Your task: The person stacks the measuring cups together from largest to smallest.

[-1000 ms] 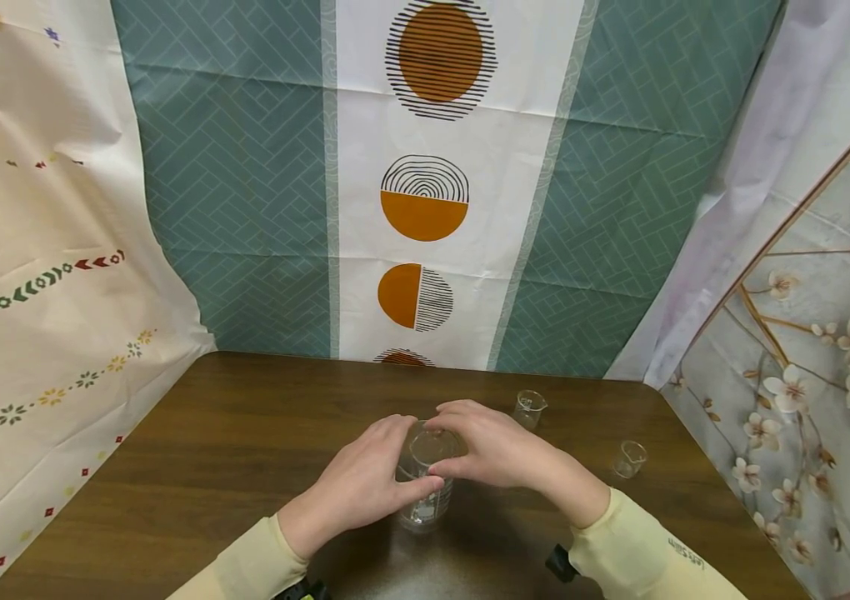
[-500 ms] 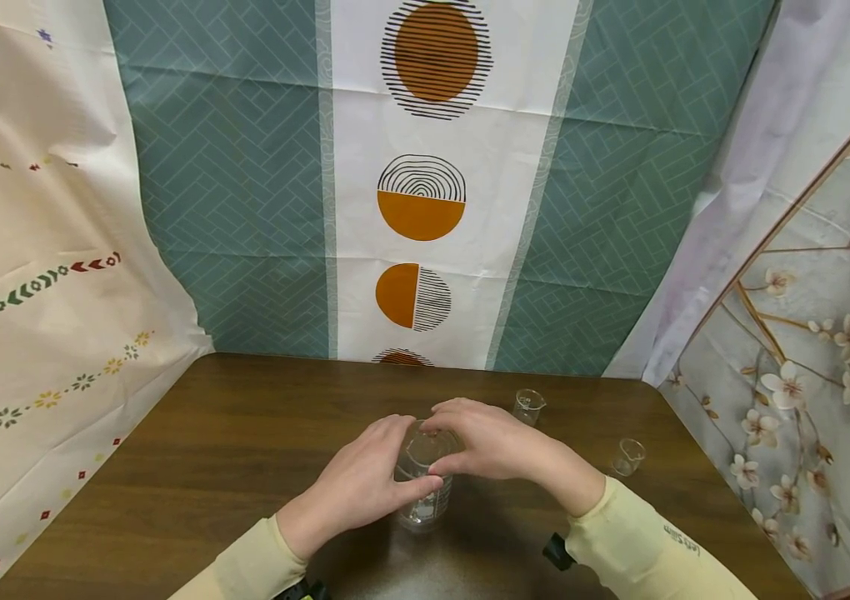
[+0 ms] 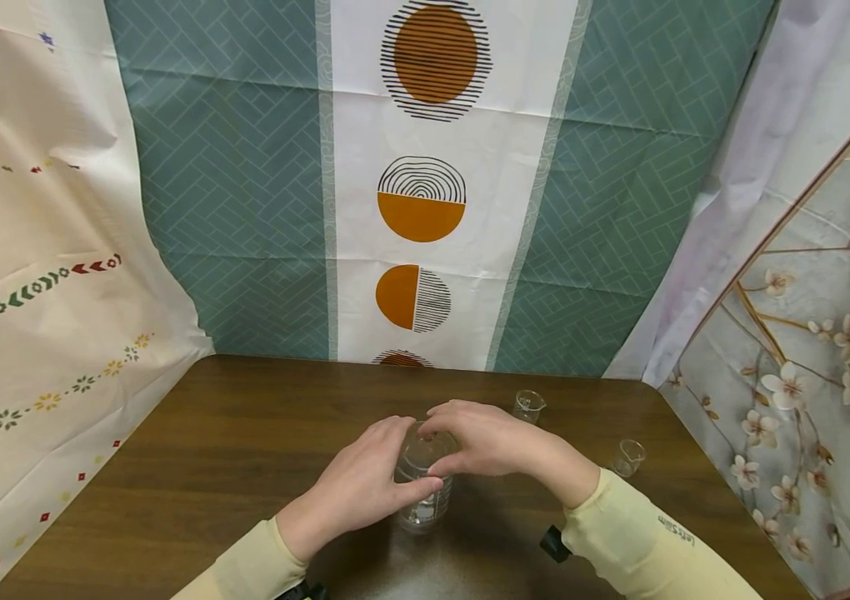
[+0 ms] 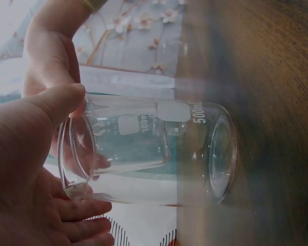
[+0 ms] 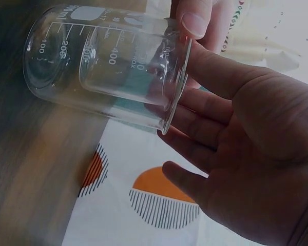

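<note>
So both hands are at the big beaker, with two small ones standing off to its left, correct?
Wrong side: the head view shows the far small beaker and near small beaker to the right of the big beaker. The rest holds.

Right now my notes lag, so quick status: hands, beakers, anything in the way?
Left hand grips large beaker near rim. Right hand apparently holding smaller beaker inside, above its floor. Two other beakers stand right, not blocking.

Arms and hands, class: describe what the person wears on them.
The left sleeve and right sleeve are pale yellow, the right one with small dark lettering. A black object shows by each wrist. The left hand and right hand wear no gloves.
</note>
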### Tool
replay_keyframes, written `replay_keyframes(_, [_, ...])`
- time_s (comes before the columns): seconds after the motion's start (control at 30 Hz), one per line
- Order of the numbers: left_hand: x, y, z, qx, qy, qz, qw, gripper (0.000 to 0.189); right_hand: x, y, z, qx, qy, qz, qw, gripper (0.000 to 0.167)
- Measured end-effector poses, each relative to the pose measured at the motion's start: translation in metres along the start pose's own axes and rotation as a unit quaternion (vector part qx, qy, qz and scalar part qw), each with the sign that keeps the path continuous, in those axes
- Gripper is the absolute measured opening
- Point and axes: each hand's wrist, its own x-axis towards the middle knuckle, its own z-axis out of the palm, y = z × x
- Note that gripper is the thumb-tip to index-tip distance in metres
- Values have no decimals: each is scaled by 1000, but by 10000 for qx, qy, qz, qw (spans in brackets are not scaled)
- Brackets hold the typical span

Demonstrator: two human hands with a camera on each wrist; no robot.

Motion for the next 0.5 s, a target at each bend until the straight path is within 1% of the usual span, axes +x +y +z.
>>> replay_keyframes(0.3, [0,-1,0,12,56,54,10000,96,8,2,2,-68,-117,-289,9995,41])
replay_keyframes(0.5, [0,0,0,-20,110,169,9998,88,13,0,4,-65,-211,-303,9993,38])
